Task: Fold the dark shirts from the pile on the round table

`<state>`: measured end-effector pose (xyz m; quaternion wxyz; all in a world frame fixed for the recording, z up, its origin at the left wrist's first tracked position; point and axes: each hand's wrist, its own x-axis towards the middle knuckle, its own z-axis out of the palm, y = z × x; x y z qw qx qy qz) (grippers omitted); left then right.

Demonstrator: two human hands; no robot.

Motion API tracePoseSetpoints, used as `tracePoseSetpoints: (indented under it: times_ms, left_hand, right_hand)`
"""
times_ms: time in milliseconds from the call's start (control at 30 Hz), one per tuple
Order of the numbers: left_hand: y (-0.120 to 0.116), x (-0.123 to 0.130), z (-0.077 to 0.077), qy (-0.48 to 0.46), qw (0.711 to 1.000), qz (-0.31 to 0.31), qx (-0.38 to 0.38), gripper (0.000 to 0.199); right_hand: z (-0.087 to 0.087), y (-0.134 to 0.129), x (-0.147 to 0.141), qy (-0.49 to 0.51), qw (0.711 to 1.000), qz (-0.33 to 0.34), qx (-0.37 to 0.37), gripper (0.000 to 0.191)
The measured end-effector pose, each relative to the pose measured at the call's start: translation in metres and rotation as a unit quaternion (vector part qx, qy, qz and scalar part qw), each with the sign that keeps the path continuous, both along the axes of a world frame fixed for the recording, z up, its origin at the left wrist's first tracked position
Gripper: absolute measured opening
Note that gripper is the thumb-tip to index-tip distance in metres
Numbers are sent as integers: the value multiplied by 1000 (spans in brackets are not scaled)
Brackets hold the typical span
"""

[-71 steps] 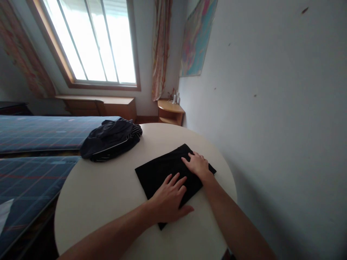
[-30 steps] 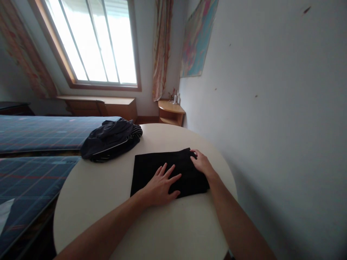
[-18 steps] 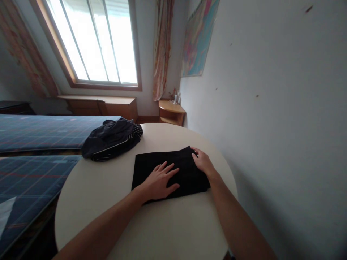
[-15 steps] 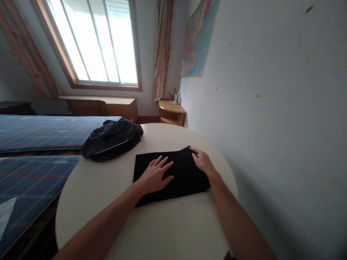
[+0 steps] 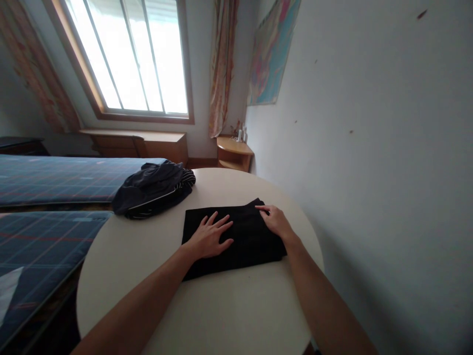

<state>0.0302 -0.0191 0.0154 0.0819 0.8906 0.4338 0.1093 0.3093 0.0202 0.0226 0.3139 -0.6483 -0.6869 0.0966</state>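
**Cloth is lying on a round table**

The table is likely giving the cloth a firm backing. The left hand is resting palm down on the cloth's left half, fingers spreading apart; pressing evenly there should be keeping the fabric from sliding. The right hand is reaching over the cloth's far right corner, forefinger and thumb tips sitting close together; whether they are pinching fabric, I cannot tell. That corner is jutting past the far edge, so a light stroke is probably suiting it better than a tug.

Well left of the cloth, mattresses are showing blue plaid. Around the cloth, the table is looking pale, smooth and hard. Beyond the cloth to the left, a pile is slumping in soft dark creases with white stripes. The cloth is forming a matte black, roughly rectangular sheet, apparently folded.
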Motion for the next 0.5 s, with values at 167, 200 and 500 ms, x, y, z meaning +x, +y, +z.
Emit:
tracePoseSetpoints:
  times_ms: [167,200,500]
  left_hand:
    - [0,-2,0,-9,1000,5,2,71]
    - [2,-5,0,-10,1000,12,2,69]
    - [24,-41,-8,-25,998,61,7,59]
  right_hand:
    - [-2,2,3,-4,1000,7,-14,30]
    - [-3,3,5,-5,1000,8,-16,30]
    - [19,11,26,-40,997,-26,-56,31]
